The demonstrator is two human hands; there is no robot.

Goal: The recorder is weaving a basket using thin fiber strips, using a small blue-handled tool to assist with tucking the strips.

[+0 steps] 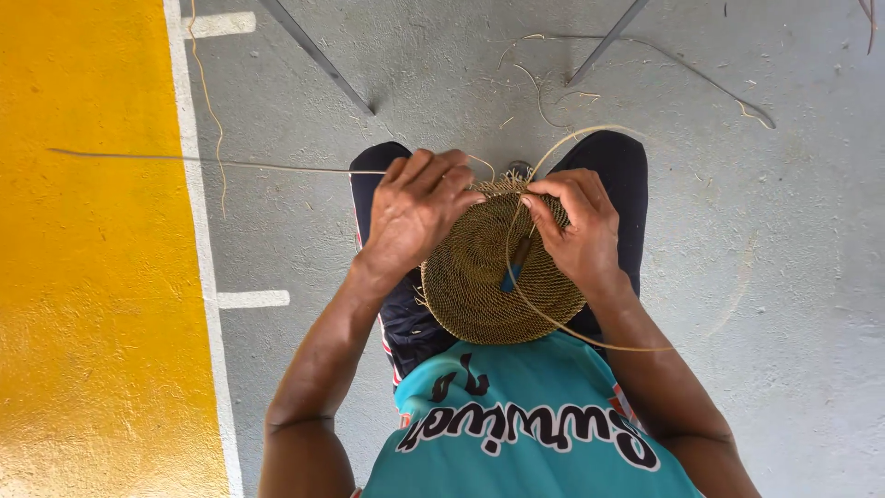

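A round woven disc of tan fibre [479, 277] rests on my lap, seen from above. My left hand [415, 207] grips its upper left rim, fingers curled over the edge. My right hand [576, 226] pinches the upper right rim and a thin pale strand [553, 323] that loops down past the disc and back across my right forearm. A small dark tool with a blue tip [514, 267] lies against the disc under my right palm. A long thin reed [203, 161] runs left from my left hand.
Grey concrete floor [765, 258] with loose fibre scraps [553, 97] ahead of my knees. A yellow painted zone [92, 277] with a white border line [205, 258] lies on the left. Two dark metal legs [313, 55] slant in from the top.
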